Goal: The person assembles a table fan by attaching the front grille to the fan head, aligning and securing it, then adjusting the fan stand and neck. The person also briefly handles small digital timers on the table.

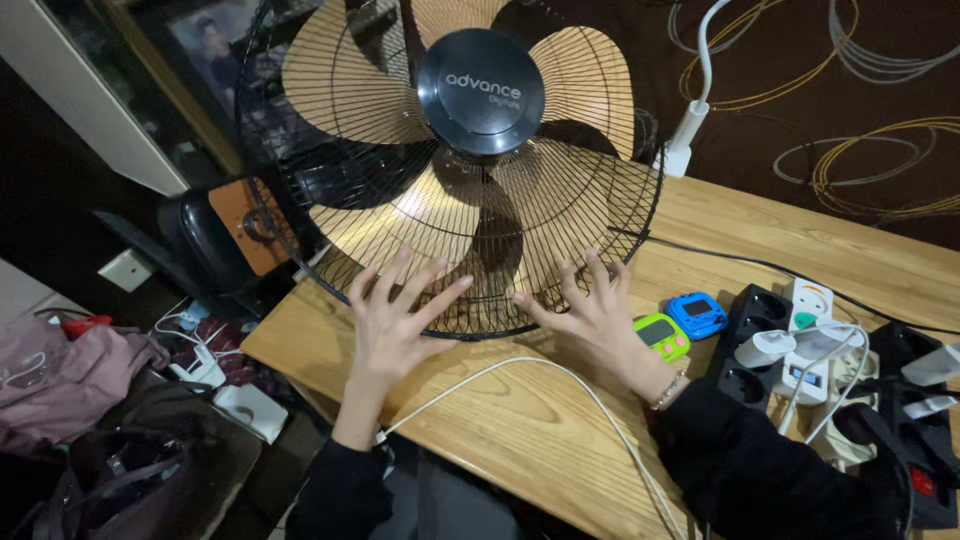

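Fan [450, 160] lies tilted at the wooden counter's [780, 240] far-left edge: black wire grille, translucent amber blades, round black hub cap with pale lettering at centre. Left hand [395, 320] and right hand [590, 312] both spread flat, fingers released and splayed, tips against the lower grille rim, grasping nothing. A white cable [560, 375] runs between the wrists; just right of the right hand sit a green gadget [662, 335] and a blue gadget [697, 314], then black power strips [750, 330] crowded with white plugs.
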